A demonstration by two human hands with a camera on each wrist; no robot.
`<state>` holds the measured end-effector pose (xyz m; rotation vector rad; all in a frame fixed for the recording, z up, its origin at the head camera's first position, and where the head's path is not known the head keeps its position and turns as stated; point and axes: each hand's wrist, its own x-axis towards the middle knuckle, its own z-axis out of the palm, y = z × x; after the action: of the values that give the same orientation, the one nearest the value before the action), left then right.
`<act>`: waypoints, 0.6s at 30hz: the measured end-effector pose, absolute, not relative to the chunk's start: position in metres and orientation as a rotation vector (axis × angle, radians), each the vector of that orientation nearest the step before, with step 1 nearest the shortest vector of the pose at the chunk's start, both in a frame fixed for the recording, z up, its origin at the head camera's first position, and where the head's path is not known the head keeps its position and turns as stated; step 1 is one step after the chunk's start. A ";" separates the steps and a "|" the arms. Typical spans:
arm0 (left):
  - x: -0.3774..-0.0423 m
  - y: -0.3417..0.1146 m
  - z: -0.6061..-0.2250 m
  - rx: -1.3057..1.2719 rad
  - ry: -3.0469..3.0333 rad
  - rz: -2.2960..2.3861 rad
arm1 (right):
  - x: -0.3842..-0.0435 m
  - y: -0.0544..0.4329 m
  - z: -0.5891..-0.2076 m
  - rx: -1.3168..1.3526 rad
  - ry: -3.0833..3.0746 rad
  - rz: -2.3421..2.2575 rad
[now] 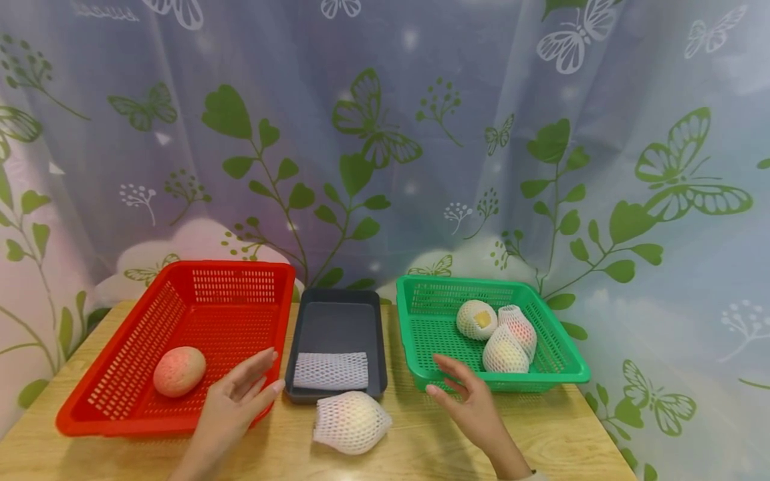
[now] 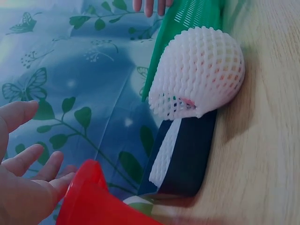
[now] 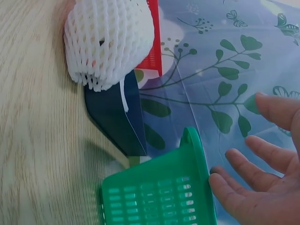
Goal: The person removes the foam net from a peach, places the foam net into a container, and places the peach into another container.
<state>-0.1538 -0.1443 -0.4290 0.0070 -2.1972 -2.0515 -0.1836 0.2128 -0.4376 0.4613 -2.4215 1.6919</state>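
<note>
A round peach-like fruit in a white foam net (image 1: 351,422) lies on the table in front of the dark grey tray (image 1: 305,395), between my two hands. My left hand (image 1: 236,397) hovers with relaxed fingers over the near right rim of the red basket (image 1: 129,427), holding nothing. Inside that basket sits a bare pinkish fruit (image 1: 179,371). My right hand (image 1: 472,407), its fingers loosely spread, is at the near left rim of the green basket (image 1: 415,334) and holds nothing. A flattened white foam net (image 1: 331,371) lies in the tray's near part.
Within the green basket are several net-wrapped fruits, one (image 1: 477,319) with a yellowish label, the others (image 1: 506,351) bunched at its right. Baskets and tray stand side by side on the wooden table (image 1: 415,447). A patterned curtain (image 1: 385,133) hangs behind.
</note>
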 end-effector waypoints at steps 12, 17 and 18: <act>-0.162 -0.114 -0.435 -0.156 -2.229 -2.133 | -0.185 0.193 -0.444 0.715 -2.493 1.602; -0.164 -0.096 -0.448 -0.201 -2.285 -2.153 | -0.185 0.183 -0.447 0.771 -2.515 1.597; -0.164 -0.093 -0.451 -0.209 -2.297 -2.144 | -0.185 0.181 -0.448 0.774 -2.528 1.599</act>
<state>-0.1643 -0.0934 -0.4508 -0.2088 -2.2966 -2.1443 -0.1849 0.1812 -0.4479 0.7736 -2.5276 1.5990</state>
